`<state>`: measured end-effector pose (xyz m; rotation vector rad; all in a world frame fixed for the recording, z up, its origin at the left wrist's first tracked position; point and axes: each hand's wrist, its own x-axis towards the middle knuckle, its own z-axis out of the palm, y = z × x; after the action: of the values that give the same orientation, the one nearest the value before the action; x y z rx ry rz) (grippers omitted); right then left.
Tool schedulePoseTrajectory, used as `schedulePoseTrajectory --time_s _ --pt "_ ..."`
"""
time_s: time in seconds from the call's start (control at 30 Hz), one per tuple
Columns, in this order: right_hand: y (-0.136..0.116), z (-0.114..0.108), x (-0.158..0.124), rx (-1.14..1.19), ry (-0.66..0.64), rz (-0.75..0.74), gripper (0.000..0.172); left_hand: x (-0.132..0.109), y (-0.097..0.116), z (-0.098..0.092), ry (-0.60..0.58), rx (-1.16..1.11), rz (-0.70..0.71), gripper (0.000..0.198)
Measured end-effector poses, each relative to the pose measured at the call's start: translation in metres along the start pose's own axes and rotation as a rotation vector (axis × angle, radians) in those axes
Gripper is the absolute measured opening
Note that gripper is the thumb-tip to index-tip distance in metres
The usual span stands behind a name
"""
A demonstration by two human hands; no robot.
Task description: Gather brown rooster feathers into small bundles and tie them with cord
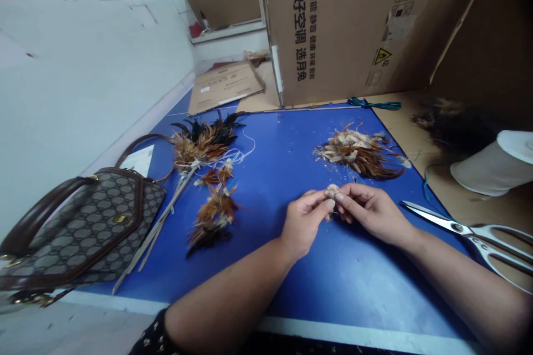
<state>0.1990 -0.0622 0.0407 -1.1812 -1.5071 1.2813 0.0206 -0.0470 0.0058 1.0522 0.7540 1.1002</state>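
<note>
Above the middle of the blue tabletop (266,188), my left hand (307,218) and my right hand (370,212) meet with fingertips pinched on one small pale, fluffy tuft (332,191), which looks like a feather. Most of the tuft is covered by my fingers. Just beyond lies a pile of brown and cream feathers (356,152). To the left are small brown feather bunches (214,213) and a larger bunch of black and brown feathers (204,141) on thin sticks (160,227), with white string (241,155) beside it.
Scissors (466,230) lie by my right forearm, blades pointing left. A white spool (491,163) sits on the right, dark feathers (445,122) behind it. A patterned handbag (95,222) is at far left. A large cardboard box (333,28) stands at the back, near teal cord (375,104).
</note>
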Motion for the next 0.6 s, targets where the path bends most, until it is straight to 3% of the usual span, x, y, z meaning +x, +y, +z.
schedulePoseTrajectory --time_s 0.23,0.4,0.47,0.6 --pt "-0.004 -0.005 -0.001 0.101 -0.166 0.068 0.042 -0.001 0.000 -0.003 -0.116 0.009 -0.028 0.029" --pt "-0.003 -0.008 -0.002 0.086 -0.225 0.063 0.038 0.000 0.001 -0.006 -0.177 -0.045 -0.039 0.020" --pt "0.001 -0.011 0.001 -0.074 -0.147 -0.046 0.034 0.001 0.002 -0.005 -0.132 -0.082 -0.038 0.017" --pt "0.020 -0.032 0.011 -0.634 0.249 -0.409 0.025 0.003 0.000 -0.003 -0.022 -0.149 -0.045 0.017"
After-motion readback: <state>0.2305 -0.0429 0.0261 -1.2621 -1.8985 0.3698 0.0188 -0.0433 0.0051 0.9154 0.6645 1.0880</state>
